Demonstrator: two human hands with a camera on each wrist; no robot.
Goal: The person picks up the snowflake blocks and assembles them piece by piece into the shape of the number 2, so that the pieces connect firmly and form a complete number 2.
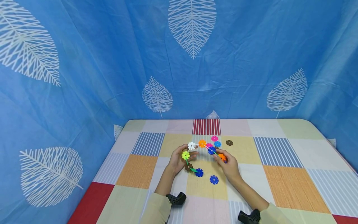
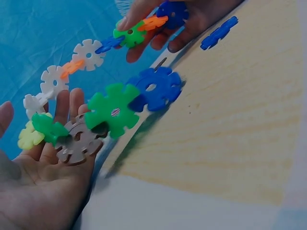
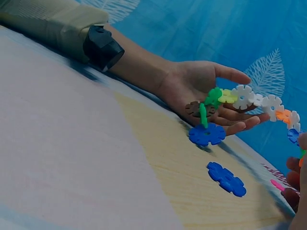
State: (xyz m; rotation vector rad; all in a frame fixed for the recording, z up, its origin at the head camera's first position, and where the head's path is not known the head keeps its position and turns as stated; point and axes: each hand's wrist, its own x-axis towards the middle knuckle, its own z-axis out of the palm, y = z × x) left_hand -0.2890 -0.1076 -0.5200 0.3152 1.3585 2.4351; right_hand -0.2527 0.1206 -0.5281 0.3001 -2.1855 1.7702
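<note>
Blue leaf-printed cloth [image 1: 240,46] hangs behind a patchwork-covered table [image 1: 279,186]. Leftmost, the left hand [image 1: 176,161] has extended fingers, with a curved chain of notched discs [image 1: 202,143] resting against them, ungripped. Past a loose blue disc [image 1: 214,179], the right hand [image 1: 231,168] pinches the chain near its other end. Linking discs seems underway; another join would call for aligned slots. Right-hand fingers partly hide that end.

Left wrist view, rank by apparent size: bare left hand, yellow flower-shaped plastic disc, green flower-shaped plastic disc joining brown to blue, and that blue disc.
1. Left hand
2. Green disc and blue disc: too alike to rank
3. Yellow disc
</note>
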